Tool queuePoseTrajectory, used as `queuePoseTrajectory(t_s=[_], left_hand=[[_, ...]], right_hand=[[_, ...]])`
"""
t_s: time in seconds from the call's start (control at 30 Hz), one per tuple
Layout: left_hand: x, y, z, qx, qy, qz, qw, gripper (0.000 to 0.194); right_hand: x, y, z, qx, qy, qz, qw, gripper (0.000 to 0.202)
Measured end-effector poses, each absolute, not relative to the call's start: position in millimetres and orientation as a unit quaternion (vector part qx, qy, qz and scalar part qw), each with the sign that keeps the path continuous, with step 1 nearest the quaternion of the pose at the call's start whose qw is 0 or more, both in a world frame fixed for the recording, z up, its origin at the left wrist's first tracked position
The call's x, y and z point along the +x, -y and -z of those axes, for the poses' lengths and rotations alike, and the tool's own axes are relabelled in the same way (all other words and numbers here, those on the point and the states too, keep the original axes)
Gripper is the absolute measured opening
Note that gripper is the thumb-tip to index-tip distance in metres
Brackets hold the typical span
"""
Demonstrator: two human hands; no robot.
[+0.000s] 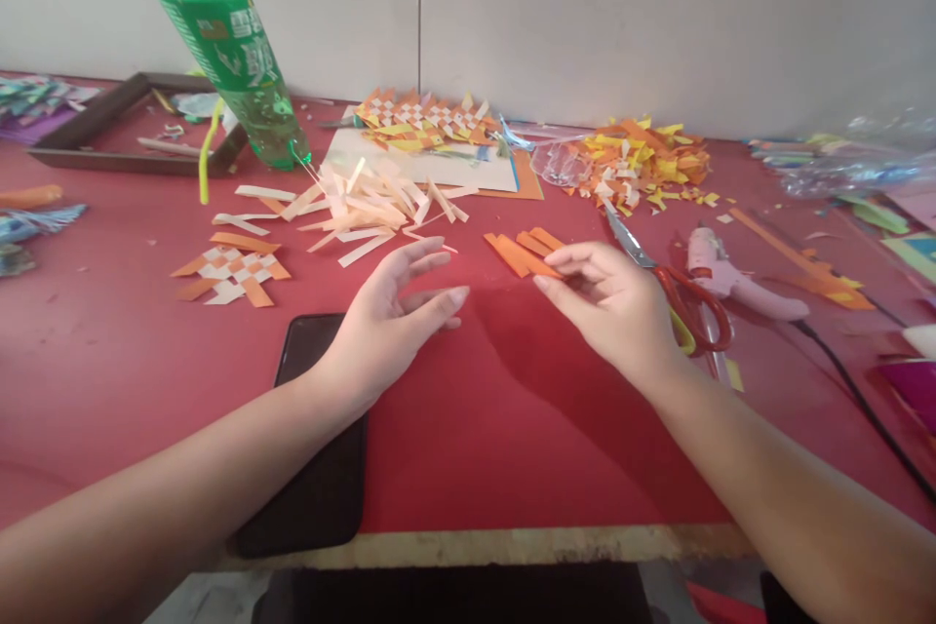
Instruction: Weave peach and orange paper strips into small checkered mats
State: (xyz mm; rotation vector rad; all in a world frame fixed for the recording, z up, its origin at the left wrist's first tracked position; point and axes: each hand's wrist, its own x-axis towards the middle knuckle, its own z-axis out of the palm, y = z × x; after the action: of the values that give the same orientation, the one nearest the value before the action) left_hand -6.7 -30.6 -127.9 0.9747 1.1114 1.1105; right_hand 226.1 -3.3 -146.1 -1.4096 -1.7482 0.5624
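My left hand [391, 312] hovers over the red table with its fingers apart and nothing in them, in front of a loose heap of cream paper strips [372, 200]. At a few short orange paper strips [508, 253], my right hand [606, 297] has its thumb and fingertips closed on the end of one strip. Red-handled scissors [691, 302] lie just right of that hand, partly covered by it. To the left is a small woven square [235, 271] of orange and cream strips. A black phone [322, 487] rests partly under my left forearm.
A green bottle [226, 49] stands at the back left, beside a dark tray frame [62, 151]. Woven orange pieces [424, 117] lie on white paper at the back. Right of them are a pile of orange and yellow scraps [647, 161] and a corded pink glue gun [742, 278].
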Motion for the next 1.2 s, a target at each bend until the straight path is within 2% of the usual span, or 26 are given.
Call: queuePoseTrajectory(t_s=[0.07, 0.17, 0.23, 0.37, 0.6, 0.73, 0.9, 1.1, 1.2], left_hand=[[-6, 30, 127, 0.41, -0.488, -0.473, 0.608, 0.046], [-6, 30, 126, 0.4, -0.488, -0.467, 0.619, 0.039], [-6, 30, 126, 0.4, -0.485, -0.465, 0.624, 0.033], [-6, 30, 127, 0.404, -0.488, -0.458, 0.624, 0.026], [-5, 30, 126, 0.406, -0.496, -0.438, 0.63, 0.023], [-6, 30, 124, 0.404, -0.496, -0.438, 0.632, 0.022], [-6, 29, 125, 0.398, -0.491, -0.444, 0.635, 0.023], [-6, 29, 126, 0.403, -0.495, -0.44, 0.631, 0.023], [-6, 29, 126, 0.405, -0.493, -0.438, 0.633, 0.023]], right_hand=[[233, -4, 143, -0.594, 0.717, -0.129, 0.342, 0.026], [245, -12, 135, -0.601, 0.75, 0.012, 0.276, 0.017], [253, -16, 132, -0.618, 0.755, 0.05, 0.215, 0.03], [264, -22, 133, -0.646, 0.758, 0.007, 0.091, 0.05], [270, -43, 121, -0.732, 0.676, -0.081, -0.02, 0.047], [271, -51, 111, -0.745, 0.655, -0.109, -0.064, 0.038], [267, -50, 110, -0.743, 0.66, -0.031, -0.104, 0.036], [269, -52, 116, -0.74, 0.665, -0.089, -0.047, 0.031], [269, -51, 113, -0.745, 0.658, -0.094, -0.056, 0.023]])
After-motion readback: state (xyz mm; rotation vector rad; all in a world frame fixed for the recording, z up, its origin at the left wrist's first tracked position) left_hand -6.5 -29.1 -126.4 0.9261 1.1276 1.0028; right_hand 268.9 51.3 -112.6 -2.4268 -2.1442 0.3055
